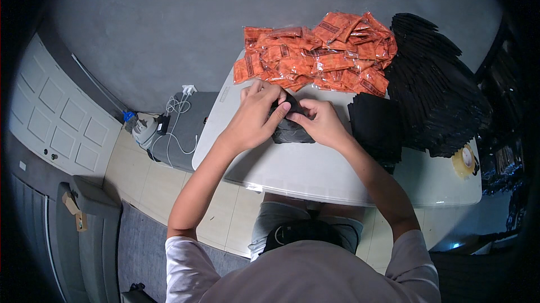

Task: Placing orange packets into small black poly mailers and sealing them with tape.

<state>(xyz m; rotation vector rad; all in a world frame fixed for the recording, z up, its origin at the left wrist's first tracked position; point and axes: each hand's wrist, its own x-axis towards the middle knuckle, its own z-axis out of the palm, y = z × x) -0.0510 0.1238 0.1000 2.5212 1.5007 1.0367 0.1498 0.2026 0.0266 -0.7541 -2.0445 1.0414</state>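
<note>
On the white table [332, 173] in front of me sits a small black bundle [292, 134], crumpled and slightly glossy like a thin bag. My left hand [256, 113] grips its top from the left, thumb pressed against the dark material and fingers curled behind. From the right, my right hand [322, 124] pinches the same top edge between thumb and fingers. The two thumbs nearly meet there. What lies inside the bundle is hidden. Just right of my right hand is a stack of folded black pieces [376, 123].
Orange packets in clear plastic [320, 53] are heaped along the table's far side. A tall pile of black folded pieces [433, 92] covers the right end, near a roll of clear tape [463, 162]. To the left, a grey seat [188, 126] holds white cables.
</note>
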